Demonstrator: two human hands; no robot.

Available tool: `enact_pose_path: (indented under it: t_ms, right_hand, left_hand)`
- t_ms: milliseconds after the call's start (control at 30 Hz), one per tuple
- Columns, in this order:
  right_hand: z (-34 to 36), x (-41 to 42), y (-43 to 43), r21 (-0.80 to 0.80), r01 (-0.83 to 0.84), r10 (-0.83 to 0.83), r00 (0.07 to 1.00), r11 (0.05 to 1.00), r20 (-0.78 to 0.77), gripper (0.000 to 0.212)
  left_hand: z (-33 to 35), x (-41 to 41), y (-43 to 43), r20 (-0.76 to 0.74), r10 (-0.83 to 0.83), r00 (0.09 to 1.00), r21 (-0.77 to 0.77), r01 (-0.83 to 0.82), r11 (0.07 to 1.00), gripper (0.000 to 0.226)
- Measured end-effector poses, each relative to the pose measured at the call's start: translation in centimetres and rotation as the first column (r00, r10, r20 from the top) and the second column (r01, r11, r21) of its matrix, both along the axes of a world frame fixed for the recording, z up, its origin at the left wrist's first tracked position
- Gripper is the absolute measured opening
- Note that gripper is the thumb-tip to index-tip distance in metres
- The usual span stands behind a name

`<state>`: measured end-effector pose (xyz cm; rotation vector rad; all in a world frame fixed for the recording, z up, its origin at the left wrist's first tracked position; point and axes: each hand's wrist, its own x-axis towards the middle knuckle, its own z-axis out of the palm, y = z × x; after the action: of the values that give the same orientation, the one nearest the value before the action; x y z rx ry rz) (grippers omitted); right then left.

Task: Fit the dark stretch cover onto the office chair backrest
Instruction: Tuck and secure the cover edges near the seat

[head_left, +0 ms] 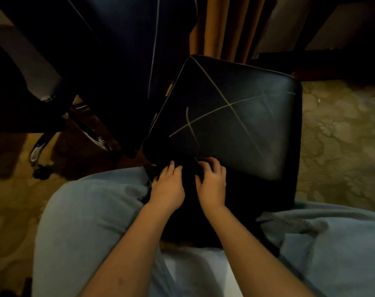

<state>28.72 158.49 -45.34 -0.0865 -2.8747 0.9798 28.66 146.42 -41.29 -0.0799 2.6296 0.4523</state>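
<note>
- left forearm (135, 243) and right forearm (246, 243): bare skin from the near frame edge up to the wrists.
- left grip (168, 187), right grip (212, 185): bare, short rounded fingers; nails too blurred to read.
- small dark spot on the left forearm, near end.
- jeans: light blue denim, faded wash. Left leg (85, 221) fills near left, right leg (332, 243) fills near right.
- denim has soft creases; bunched folds and a seam line on the right leg's inner side.
- white top (195, 273): plain pale fabric at near centre between the legs, a few soft folds.
</note>
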Motion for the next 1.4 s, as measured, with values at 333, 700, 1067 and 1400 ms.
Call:
enact_pose_path:
  t_ms: [333,700,1067,1400]
  right_hand:
    - [-0.2,0.7,12.6,-0.129,0.566,-0.575,0.817,0.815,-0.046,0.037]
    - [-0.2,-2.5,2.1,-0.028,-0.121,0.121,0.992,0.992,0.027,0.038]
    - [-1.3,-4.2,19.9,0.030,0.442,-0.442,0.897,0.896,0.001,0.034]
    - [-1.3,-2.2,6.6,-0.025,-0.066,0.065,0.998,0.998,-0.007,0.047]
  left_hand:
    - [-0.4,-1.2,-0.2,0.010,-0.004,1.000,0.059,0.004,0.998,0.057]
    - [-0.8,-2.0,-0.2,0.009,0.040,0.999,0.075,-0.040,0.996,0.057]
    - [-1.4,-2.1,0.0,-0.013,0.076,0.997,0.118,-0.074,0.990,0.059]
    - [-2.1,-2.2,0.5,0.039,0.067,0.997,0.115,-0.071,0.991,0.063]
